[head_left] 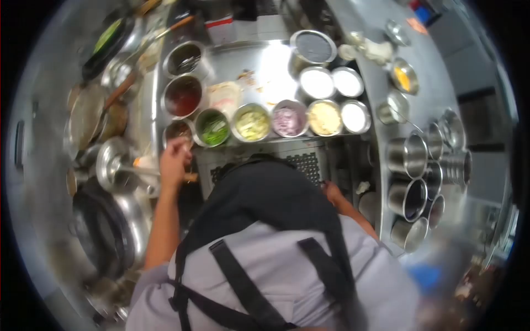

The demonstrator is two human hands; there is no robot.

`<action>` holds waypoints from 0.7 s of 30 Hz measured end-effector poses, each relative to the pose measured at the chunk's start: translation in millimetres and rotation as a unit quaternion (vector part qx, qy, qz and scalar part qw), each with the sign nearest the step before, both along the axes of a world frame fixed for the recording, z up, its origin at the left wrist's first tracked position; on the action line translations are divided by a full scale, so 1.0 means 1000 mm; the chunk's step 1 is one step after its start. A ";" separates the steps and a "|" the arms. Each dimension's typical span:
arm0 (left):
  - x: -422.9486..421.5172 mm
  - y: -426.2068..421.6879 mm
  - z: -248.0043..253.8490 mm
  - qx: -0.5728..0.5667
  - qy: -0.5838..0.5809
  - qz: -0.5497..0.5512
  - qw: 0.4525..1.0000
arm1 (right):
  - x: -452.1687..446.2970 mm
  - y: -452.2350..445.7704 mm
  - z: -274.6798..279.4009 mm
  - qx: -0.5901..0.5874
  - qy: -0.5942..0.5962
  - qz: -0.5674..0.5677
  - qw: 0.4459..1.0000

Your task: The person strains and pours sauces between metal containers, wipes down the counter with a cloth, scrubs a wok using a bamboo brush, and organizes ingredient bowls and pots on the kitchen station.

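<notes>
Pot (178,130) stands just left of the greens (215,130), the left hand (175,159) at its near rim, fingers bent, grip unclear. Right hand (333,195) is well apart; whether it holds anything, I cannot tell.

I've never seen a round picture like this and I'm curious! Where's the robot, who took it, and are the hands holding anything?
There's no robot here, just a person with two bare hands. The camera sits on their head and looks down, so you see their grey shirt and dark apron from above. The picture bends at its edges.

In front is a metal counter. Its nearest row of containers holds chopped green bits, purple-and-white pieces and other foods. More metal pots stand on the right.

The left hand is at a small container; the right hand is beside the body. I can't tell whether either holds anything.
</notes>
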State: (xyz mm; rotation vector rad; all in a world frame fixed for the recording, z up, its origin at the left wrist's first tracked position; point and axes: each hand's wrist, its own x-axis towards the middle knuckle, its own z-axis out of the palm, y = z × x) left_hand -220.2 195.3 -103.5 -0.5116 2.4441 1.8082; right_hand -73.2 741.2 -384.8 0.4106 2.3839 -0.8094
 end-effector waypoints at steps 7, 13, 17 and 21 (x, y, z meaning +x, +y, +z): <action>0.022 0.102 -0.031 0.022 -0.049 -0.094 0.994 | -0.068 -0.003 0.025 -0.061 -0.019 0.035 0.997; -0.001 0.139 -0.010 0.016 -0.031 -0.157 0.987 | -0.034 0.021 -0.008 -0.096 0.160 -0.021 0.982; -0.016 0.148 -0.017 0.010 -0.034 -0.246 0.969 | 0.043 0.056 -0.014 -0.086 0.061 -0.296 0.949; -0.025 0.148 -0.031 0.014 -0.041 -0.323 0.945 | 0.153 0.092 0.016 -0.171 0.054 -0.640 0.747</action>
